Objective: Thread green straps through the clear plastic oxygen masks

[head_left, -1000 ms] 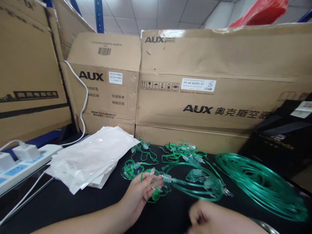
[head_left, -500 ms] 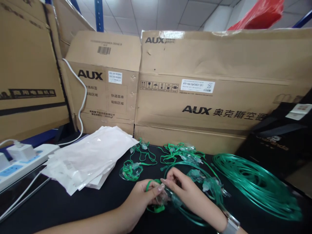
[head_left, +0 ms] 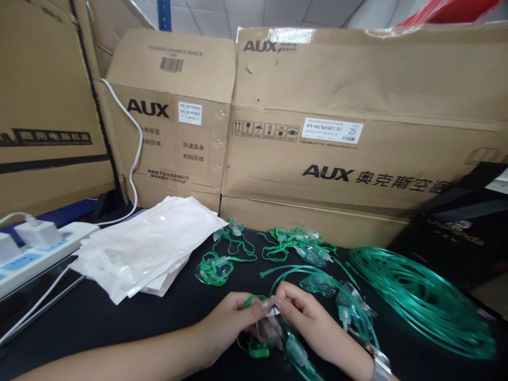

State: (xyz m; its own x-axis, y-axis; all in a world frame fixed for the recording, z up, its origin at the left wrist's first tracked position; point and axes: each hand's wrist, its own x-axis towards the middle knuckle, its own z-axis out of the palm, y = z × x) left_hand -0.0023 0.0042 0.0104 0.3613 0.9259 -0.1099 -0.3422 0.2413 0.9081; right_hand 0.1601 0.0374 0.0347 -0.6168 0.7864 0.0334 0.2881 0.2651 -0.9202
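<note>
Both hands meet over a clear oxygen mask [head_left: 273,333] low in the middle of the head view. My left hand [head_left: 240,317] pinches its upper edge between thumb and fingers, with a green elastic strap [head_left: 254,350] looped about the fingers and hanging below. My right hand [head_left: 307,317] is closed on the same edge, its thumb tip touching the left thumb. A small whitish piece shows just under the fingertips. The mask's pale green connector [head_left: 297,352] points down and right beneath my right hand. Green tubing [head_left: 286,269] curves behind my right wrist.
Several more masks with green straps [head_left: 214,269] lie beyond the hands. To the right is a large coil of green tubing [head_left: 420,301]. White pouches [head_left: 151,243] are stacked at left, beside a power strip [head_left: 43,254]. Cardboard boxes [head_left: 270,174] wall off the back.
The view has shifted slightly. My hands still grip the mask, fingertips now closer together. The mask's connector shows more plainly below, and a whitish piece appears at the fingertips.
</note>
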